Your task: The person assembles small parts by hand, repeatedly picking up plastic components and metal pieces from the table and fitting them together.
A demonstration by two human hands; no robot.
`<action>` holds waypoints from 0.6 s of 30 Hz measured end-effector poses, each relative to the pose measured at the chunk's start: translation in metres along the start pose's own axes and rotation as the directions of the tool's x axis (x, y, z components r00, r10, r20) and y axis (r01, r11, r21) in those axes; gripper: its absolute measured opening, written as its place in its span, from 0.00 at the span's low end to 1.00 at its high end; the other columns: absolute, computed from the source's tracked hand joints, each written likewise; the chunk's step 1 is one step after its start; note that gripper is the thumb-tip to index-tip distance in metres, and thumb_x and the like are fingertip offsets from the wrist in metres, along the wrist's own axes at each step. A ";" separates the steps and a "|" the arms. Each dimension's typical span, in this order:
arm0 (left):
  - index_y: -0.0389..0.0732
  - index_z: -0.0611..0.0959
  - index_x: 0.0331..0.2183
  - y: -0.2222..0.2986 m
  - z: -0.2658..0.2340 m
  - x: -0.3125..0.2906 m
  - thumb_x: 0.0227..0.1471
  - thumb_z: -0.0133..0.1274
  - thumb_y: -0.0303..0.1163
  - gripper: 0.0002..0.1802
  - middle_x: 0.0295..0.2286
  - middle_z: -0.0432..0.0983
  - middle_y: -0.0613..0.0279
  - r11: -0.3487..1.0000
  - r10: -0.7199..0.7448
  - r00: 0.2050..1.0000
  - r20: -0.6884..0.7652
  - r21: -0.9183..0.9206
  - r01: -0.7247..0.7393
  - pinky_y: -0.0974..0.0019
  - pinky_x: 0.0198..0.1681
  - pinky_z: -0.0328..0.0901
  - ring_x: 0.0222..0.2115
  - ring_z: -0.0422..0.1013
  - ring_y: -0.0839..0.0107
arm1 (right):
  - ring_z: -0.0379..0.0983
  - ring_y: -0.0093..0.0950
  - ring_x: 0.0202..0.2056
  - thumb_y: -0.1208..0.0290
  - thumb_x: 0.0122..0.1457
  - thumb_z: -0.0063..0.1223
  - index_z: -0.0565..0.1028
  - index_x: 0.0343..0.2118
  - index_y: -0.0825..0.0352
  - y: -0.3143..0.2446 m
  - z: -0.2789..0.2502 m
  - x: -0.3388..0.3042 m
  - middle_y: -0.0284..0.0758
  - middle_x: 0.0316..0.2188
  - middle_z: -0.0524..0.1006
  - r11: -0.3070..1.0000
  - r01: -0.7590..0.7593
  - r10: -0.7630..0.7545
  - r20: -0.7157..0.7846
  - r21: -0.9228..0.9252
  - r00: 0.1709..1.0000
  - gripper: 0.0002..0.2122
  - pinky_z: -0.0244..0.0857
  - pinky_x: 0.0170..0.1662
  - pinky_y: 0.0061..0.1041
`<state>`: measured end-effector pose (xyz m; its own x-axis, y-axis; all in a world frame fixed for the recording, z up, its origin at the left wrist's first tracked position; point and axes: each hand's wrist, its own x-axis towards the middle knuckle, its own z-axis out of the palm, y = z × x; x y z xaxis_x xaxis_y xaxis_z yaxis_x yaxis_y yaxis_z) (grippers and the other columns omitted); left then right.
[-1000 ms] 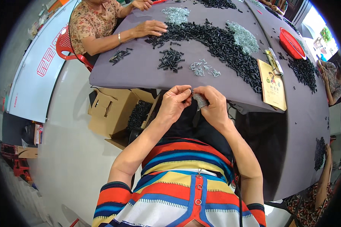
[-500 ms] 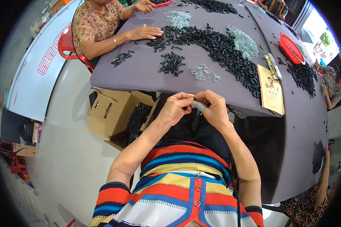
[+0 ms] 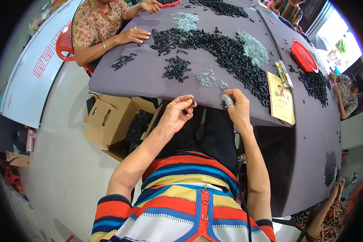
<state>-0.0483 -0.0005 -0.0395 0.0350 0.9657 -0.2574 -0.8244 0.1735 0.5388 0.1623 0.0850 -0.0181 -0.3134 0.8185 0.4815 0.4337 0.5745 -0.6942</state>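
Observation:
In front of the table edge, my left hand (image 3: 176,114) is closed with the fingertips pinching a small black tubular piece (image 3: 192,102); more black shows under its fingers. My right hand (image 3: 238,105) is at the table edge to the right, fingers curled together. A silvery-grey wrapping (image 3: 227,100) shows at its finger end; whatever else it grips is hidden. Just beyond it lie a few loose silvery screw-like pieces (image 3: 223,84) and a small heap of them (image 3: 206,79). To their left is a small pile of black tubular pieces (image 3: 176,68).
A long heap of black pieces (image 3: 230,58) crosses the grey table (image 3: 137,86), with silvery heaps (image 3: 255,48) beside it. A booklet (image 3: 280,101) and red basket (image 3: 303,56) lie right. An open cardboard box (image 3: 109,125) stands below left. A co-worker's hand (image 3: 135,35) rests across.
My hands were together at the silvery wrapping and have parted. The right has moved right and toward the screw-like pieces; the left stays near my lap, holding a black piece.

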 end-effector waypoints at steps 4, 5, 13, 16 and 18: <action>0.38 0.79 0.34 0.005 -0.002 0.000 0.50 0.52 0.23 0.06 0.27 0.75 0.57 0.998 0.043 0.999 -0.021 -0.041 -0.044 0.74 0.24 0.62 0.21 0.68 0.76 | 0.69 0.25 0.24 0.87 0.45 0.48 0.74 0.31 0.70 -0.001 0.006 0.002 0.36 0.23 0.72 0.988 0.075 -0.074 0.018 -0.132 0.997 0.09 0.63 0.29 0.22; 0.38 0.79 0.34 0.006 -0.001 0.000 0.50 0.52 0.23 0.06 0.27 0.75 0.57 0.998 0.043 0.998 -0.035 -0.048 -0.045 0.74 0.24 0.62 0.21 0.67 0.76 | 0.69 0.28 0.24 0.86 0.45 0.49 0.74 0.31 0.70 -0.006 0.009 0.002 0.37 0.23 0.71 0.982 0.106 -0.103 0.024 -0.157 0.994 0.09 0.63 0.30 0.24; 0.38 0.78 0.32 0.014 0.004 -0.005 0.50 0.54 0.25 0.05 0.27 0.74 0.58 0.984 0.157 0.973 -0.170 -0.055 -0.168 0.74 0.24 0.61 0.20 0.66 0.77 | 0.68 0.41 0.33 0.80 0.43 0.53 0.74 0.30 0.66 -0.038 0.048 0.031 0.39 0.27 0.72 0.930 0.341 -0.319 0.161 -0.138 0.934 0.09 0.62 0.37 0.37; 0.39 0.77 0.33 0.018 0.006 -0.005 0.50 0.54 0.26 0.05 0.27 0.74 0.58 0.973 0.211 0.952 -0.222 -0.046 -0.226 0.74 0.23 0.60 0.19 0.65 0.77 | 0.67 0.41 0.33 0.82 0.41 0.52 0.75 0.30 0.65 -0.045 0.065 0.048 0.38 0.27 0.71 0.899 0.405 -0.376 0.178 -0.169 0.909 0.10 0.62 0.37 0.36; 0.39 0.77 0.33 0.021 0.007 -0.004 0.50 0.53 0.26 0.05 0.26 0.74 0.58 0.964 0.251 0.931 -0.266 -0.024 -0.267 0.74 0.24 0.61 0.19 0.65 0.77 | 0.66 0.41 0.34 0.82 0.41 0.51 0.75 0.30 0.65 -0.047 0.077 0.059 0.38 0.27 0.72 0.882 0.427 -0.389 0.201 -0.199 0.899 0.11 0.62 0.37 0.36</action>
<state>-0.0615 0.0007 -0.0213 -0.3242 0.8911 -0.3175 -0.8173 -0.0949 0.5684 0.0585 0.1056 0.0023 -0.6203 0.5102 0.5957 0.4170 0.8578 -0.3004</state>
